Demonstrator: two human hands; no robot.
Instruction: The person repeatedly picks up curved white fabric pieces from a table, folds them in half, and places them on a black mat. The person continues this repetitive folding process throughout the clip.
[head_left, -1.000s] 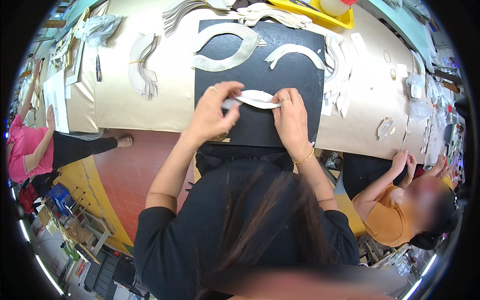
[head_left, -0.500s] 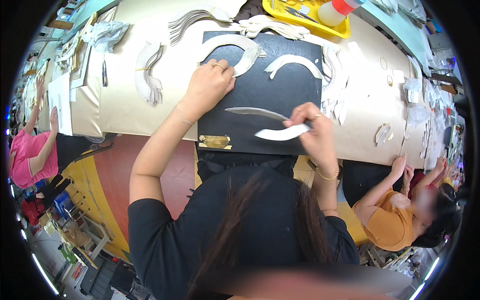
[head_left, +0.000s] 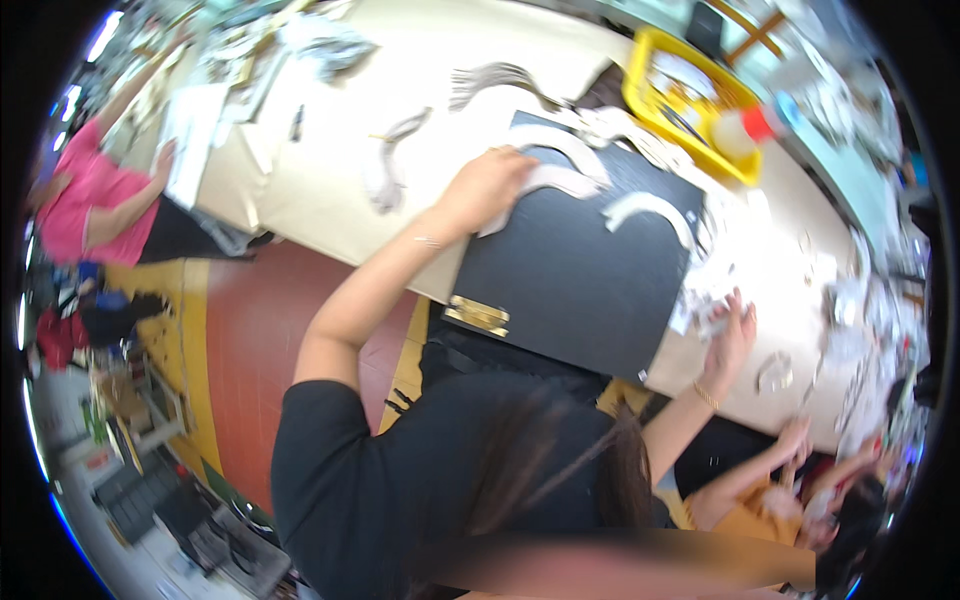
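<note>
My left hand [head_left: 490,190] is at the upper left of a black board [head_left: 580,280], its fingers closed over the end of a curved white strip [head_left: 562,180]. Another curved strip [head_left: 555,138] arches just beyond that one. On the right part of the board lies a separate thin curved strip [head_left: 650,205]. Past the board's right edge, my right hand [head_left: 733,340] is beside a pile of pale strips [head_left: 705,300]. Its fingers are apart, and no strip shows between them. Motion blurs the picture.
A yellow tray [head_left: 637,85] with a red-banded bottle [head_left: 740,130] stands at the back right. Curved strips lie bundled [head_left: 383,170] and stacked [head_left: 495,80] left of and behind the board. Co-workers sit at both sides: a pink shirt [head_left: 95,200] left, an orange sleeve [head_left: 760,510] right.
My right hand has moved right, off the board to the pile; the two curved strips it held are no longer in it. My left hand stays at its strip. The whole view has tilted.
</note>
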